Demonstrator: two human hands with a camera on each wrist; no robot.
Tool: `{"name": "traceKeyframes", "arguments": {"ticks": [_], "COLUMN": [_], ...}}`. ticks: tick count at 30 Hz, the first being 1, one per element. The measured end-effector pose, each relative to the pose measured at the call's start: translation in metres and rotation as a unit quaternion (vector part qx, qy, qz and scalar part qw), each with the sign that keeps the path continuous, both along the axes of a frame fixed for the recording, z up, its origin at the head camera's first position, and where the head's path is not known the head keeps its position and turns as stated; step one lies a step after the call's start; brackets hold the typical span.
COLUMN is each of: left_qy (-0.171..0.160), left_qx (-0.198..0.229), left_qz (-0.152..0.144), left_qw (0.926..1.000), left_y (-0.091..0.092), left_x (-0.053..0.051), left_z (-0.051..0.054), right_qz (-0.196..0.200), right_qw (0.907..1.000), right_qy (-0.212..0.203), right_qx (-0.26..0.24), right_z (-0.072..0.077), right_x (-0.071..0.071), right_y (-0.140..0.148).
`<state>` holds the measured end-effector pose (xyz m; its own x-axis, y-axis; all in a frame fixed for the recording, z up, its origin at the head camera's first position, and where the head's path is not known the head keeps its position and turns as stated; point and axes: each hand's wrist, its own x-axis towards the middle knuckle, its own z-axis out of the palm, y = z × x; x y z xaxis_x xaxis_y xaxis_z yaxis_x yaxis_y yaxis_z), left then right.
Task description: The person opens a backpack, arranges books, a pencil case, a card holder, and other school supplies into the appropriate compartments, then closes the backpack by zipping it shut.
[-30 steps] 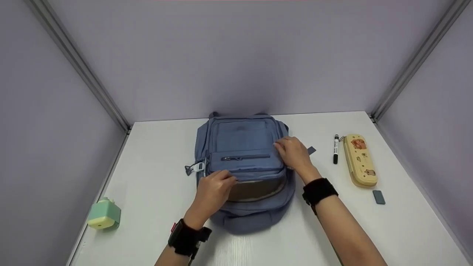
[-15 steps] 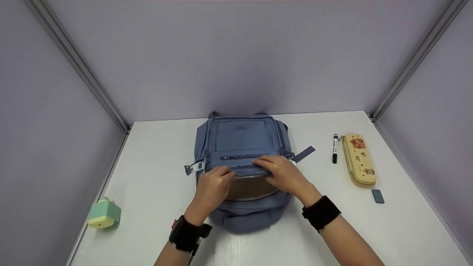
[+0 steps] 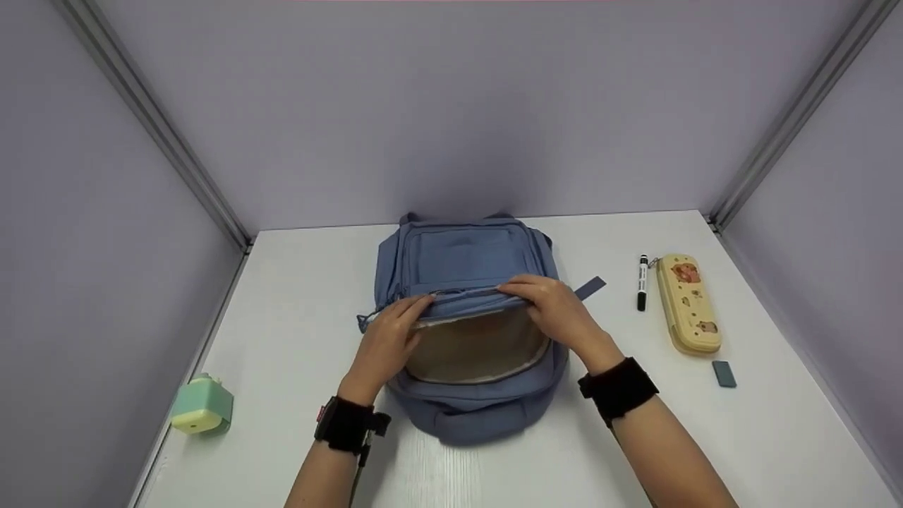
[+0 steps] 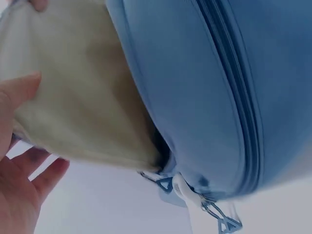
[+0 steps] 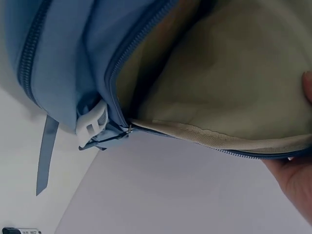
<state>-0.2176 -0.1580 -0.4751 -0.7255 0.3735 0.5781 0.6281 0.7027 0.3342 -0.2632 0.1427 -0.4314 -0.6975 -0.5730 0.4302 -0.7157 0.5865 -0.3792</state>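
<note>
A blue backpack point(image 3: 465, 257) lies on the white table, its front pocket unzipped and gaping toward me. The beige lining point(image 3: 473, 346) shows inside the pocket. My left hand point(image 3: 386, 342) pinches the left part of the pocket's front flap, thumb inside on the lining and fingers outside, as the left wrist view shows. On the right part of the same flap, my right hand point(image 3: 561, 314) grips the edge with its thumb against the lining point(image 5: 243, 73). White buckles point(image 5: 92, 122) and zipper pulls point(image 4: 224, 219) hang at the sides of the bag.
Right of the bag lie a black-and-white marker point(image 3: 642, 282), a yellow pencil case point(image 3: 688, 303) and a small dark green-grey block point(image 3: 724, 374). A green and yellow pencil sharpener-like box point(image 3: 202, 404) stands at the left edge. Grey panels point(image 3: 451, 106) wall the table.
My right hand has moved from the bag's right side onto the flap edge. Both hands have lifted the flap up and away, and the pocket gapes wider.
</note>
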Motion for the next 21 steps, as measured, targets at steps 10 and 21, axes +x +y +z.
{"name": "traceKeyframes", "arguments": {"ticks": [10, 21], "left_qy": [0.029, 0.068], "left_qx": [0.013, 0.025], "left_qz": [0.009, 0.027], "left_qw": [0.9995, 0.9970], "left_y": [-0.001, 0.003], "left_x": [-0.010, -0.025], "left_z": [0.005, 0.018], "right_qz": [0.003, -0.014], "right_qw": [0.9994, 0.9984], "right_qy": [-0.017, -0.037], "right_qx": [-0.029, -0.040], "right_z": [0.009, 0.013], "right_x": [-0.017, -0.027], "right_y": [-0.001, -0.003]}}
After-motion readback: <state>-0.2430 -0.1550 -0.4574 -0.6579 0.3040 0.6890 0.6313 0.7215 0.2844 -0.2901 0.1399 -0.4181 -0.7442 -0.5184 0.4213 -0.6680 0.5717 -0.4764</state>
